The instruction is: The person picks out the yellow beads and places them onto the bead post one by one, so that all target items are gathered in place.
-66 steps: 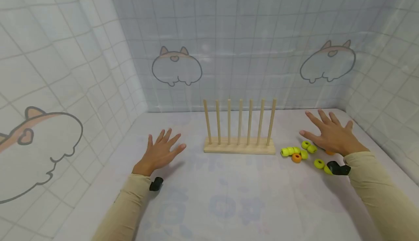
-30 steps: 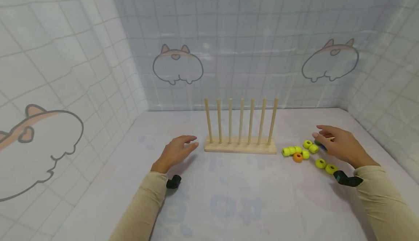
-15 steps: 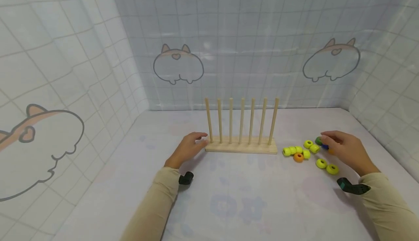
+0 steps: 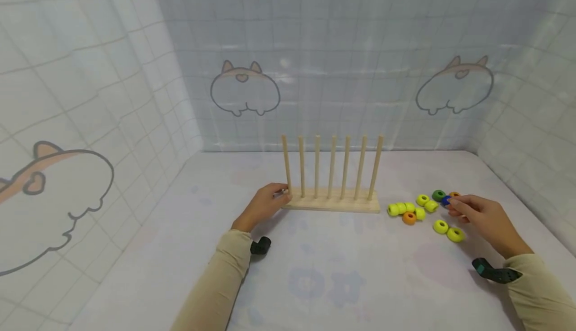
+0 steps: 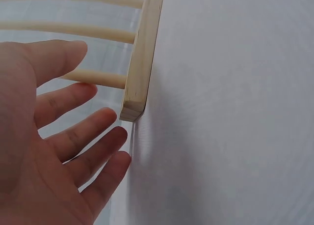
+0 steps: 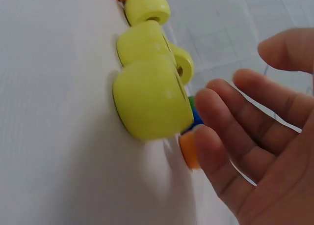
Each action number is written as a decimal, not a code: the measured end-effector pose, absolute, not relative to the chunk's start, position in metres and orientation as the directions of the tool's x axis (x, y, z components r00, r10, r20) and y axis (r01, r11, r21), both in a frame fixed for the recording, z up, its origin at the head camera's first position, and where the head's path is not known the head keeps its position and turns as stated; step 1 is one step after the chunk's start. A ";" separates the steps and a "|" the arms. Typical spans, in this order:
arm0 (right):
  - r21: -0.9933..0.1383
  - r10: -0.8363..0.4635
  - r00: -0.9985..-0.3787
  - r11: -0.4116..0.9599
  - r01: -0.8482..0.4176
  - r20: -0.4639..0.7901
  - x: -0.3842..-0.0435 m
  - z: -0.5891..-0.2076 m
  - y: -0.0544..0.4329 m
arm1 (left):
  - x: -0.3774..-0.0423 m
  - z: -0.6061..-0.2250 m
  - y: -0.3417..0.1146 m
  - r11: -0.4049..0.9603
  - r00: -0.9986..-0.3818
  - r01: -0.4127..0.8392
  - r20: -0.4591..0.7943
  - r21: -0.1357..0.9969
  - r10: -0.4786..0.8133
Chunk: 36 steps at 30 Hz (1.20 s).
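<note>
A wooden rack (image 4: 330,203) with a row of upright bare pegs stands mid-table. My left hand (image 4: 263,203) is at its left end. In the left wrist view, thumb and fingers are spread apart beside the end peg (image 5: 98,78); contact with the rack's base (image 5: 140,63) cannot be made out. My right hand (image 4: 488,218) reaches low toward a blue bead (image 4: 446,200), beside a green bead (image 4: 439,195) and a partly hidden orange bead (image 4: 454,195). In the right wrist view its thumb and loosely bent fingers stand apart, nothing between them. A large yellow bead (image 6: 152,97) is nearby.
Left of the right hand lie a short line of yellow beads (image 4: 400,208) and another orange bead (image 4: 409,218). Two yellow beads (image 4: 448,230) sit nearer the front. A tiled-pattern sheet (image 4: 333,81) walls the table's back and sides.
My left hand has moved right from the bare table to the rack's left end, fingers drawing in from a wide spread. My right hand has come back and down, uncovering the green and blue beads.
</note>
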State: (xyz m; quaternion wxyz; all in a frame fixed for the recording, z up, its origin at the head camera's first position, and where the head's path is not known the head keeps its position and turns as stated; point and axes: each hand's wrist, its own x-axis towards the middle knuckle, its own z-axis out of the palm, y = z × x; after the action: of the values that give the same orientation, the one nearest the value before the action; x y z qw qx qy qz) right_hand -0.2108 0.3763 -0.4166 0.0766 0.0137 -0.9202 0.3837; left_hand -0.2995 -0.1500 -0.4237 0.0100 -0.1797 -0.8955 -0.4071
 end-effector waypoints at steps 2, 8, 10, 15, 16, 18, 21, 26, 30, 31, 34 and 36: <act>-0.710 0.020 -0.992 0.701 -0.073 0.123 -0.210 -0.418 0.380 | -0.299 -0.425 -0.151 0.595 -0.934 0.329 0.162 0.733 0.318; -0.743 -0.044 -0.999 0.669 -0.022 -0.010 -0.206 -0.419 0.390 | -0.297 -0.424 -0.152 0.577 -0.945 0.290 0.131 0.763 0.301; -0.741 -0.065 -0.995 0.671 0.014 -0.077 -0.207 -0.417 0.392 | -0.298 -0.425 -0.153 0.575 -0.946 0.286 0.129 0.766 0.297; -0.686 -0.139 -0.980 0.728 -0.001 -0.145 -0.207 -0.413 0.394 | -0.301 -0.429 -0.156 0.576 -0.945 0.298 0.150 0.762 0.291; -0.673 -0.153 -0.978 0.739 -0.016 -0.144 -0.208 -0.412 0.394 | -0.301 -0.430 -0.156 0.576 -0.946 0.296 0.151 0.762 0.287; -0.650 -0.177 -0.975 0.759 -0.047 -0.137 -0.209 -0.410 0.394 | -0.301 -0.430 -0.157 0.573 -0.946 0.297 0.156 0.764 0.284; -0.637 -0.200 -0.970 0.768 -0.070 -0.136 -0.209 -0.410 0.394 | -0.302 -0.432 -0.158 0.576 -0.947 0.297 0.157 0.762 0.282; -0.643 -0.228 -0.964 0.761 -0.088 -0.139 -0.208 -0.409 0.394 | -0.306 -0.436 -0.159 0.574 -0.942 0.311 0.165 0.758 0.292; -0.653 -0.247 -0.956 0.753 -0.084 -0.161 -0.207 -0.409 0.394 | -0.307 -0.436 -0.159 0.563 -0.936 0.323 0.168 0.761 0.311; -0.652 -0.254 -0.953 0.753 -0.087 -0.167 -0.206 -0.409 0.394 | -0.307 -0.436 -0.159 0.561 -0.934 0.325 0.168 0.761 0.314; -0.641 -0.263 -0.948 0.762 -0.089 -0.181 -0.205 -0.411 0.394 | -0.308 -0.436 -0.158 0.562 -0.934 0.325 0.164 0.760 0.318; -0.641 -0.266 -0.946 0.762 -0.089 -0.185 -0.205 -0.412 0.395 | -0.308 -0.436 -0.157 0.563 -0.931 0.333 0.169 0.756 0.323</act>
State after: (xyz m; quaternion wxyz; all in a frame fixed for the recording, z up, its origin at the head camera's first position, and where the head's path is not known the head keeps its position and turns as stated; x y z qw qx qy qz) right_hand -0.2047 0.3947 -0.4115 -0.1336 0.0956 -0.9292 0.3312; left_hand -0.3076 -0.1572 -0.4358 0.0059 -0.1853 -0.8841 -0.4290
